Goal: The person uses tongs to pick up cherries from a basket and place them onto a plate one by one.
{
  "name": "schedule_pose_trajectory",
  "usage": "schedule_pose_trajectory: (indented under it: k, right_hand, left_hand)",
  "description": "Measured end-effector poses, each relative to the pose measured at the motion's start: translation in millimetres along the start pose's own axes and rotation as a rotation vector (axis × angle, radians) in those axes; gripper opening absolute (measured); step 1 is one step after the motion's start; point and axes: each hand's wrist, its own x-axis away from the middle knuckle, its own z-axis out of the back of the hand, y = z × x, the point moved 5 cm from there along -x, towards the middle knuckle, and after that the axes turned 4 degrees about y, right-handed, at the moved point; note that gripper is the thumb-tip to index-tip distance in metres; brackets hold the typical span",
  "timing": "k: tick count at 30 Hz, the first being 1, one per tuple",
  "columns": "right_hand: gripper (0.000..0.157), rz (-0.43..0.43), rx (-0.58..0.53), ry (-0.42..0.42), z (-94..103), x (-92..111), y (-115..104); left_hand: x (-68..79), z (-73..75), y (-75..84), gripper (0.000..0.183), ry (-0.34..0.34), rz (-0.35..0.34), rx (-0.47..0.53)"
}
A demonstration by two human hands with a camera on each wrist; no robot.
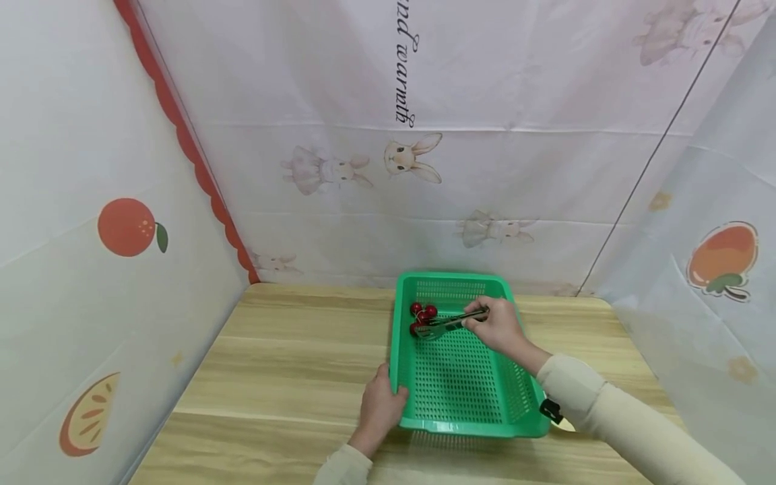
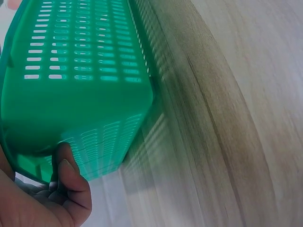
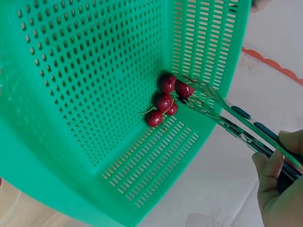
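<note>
My left hand [image 1: 380, 405] grips the near left rim of a green plastic basket [image 1: 397, 350]. In the left wrist view, its curled fingers [image 2: 71, 177] hold the rim at a corner. My right hand [image 1: 500, 328] reaches over the basket and pinches a pair of metal tongs [image 1: 451, 324] near their back end. Several dark red cherries [image 3: 163, 101] with green stems lie clustered in the far left part of the basket. The tong tips are right at them, and in the right wrist view one cherry [image 3: 183, 89] sits between the two arms.
A wooden table [image 1: 291, 357] bears the basket. Behind it hangs a white wall cloth [image 1: 339, 249] printed with rabbits, and fruit-patterned cloths flank both sides. A pale round dish [image 1: 565, 424] shows partly beneath my right forearm, beside the basket's near right corner.
</note>
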Motion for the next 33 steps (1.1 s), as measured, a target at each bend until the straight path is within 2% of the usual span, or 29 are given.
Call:
schedule_pose_trajectory:
  k: [9, 13, 24, 27, 33]
  right_hand:
    - [0.013, -0.001, 0.033, 0.019, 22.4, 19, -5]
    - [0.013, -0.030, 0.028, 0.032, 32.5, 25, -1]
    - [0.013, -0.007, 0.037, 0.131, 59.4, 42, 8]
    - [0.013, -0.018, 0.032, 0.145, 64.5, 47, 9]
    - [0.014, -0.096, -0.001, 0.148, 76.3, 58, 15]
  left_hand:
    - [-3.4, -1.0, 4.4, 0.049, -0.001, 0.003, 0.012]
    - [-5.2, -1.8, 6.0, 0.049, -0.004, 0.009, -0.001]
    - [-8.1, -3.7, 7.7, 0.050, -0.026, 0.017, -0.027]
    - [-8.0, -3.5, 8.3, 0.050, -0.026, 0.020, -0.027]
    - [-7.7, -2.5, 9.2, 0.049, -0.028, 0.030, -0.029]
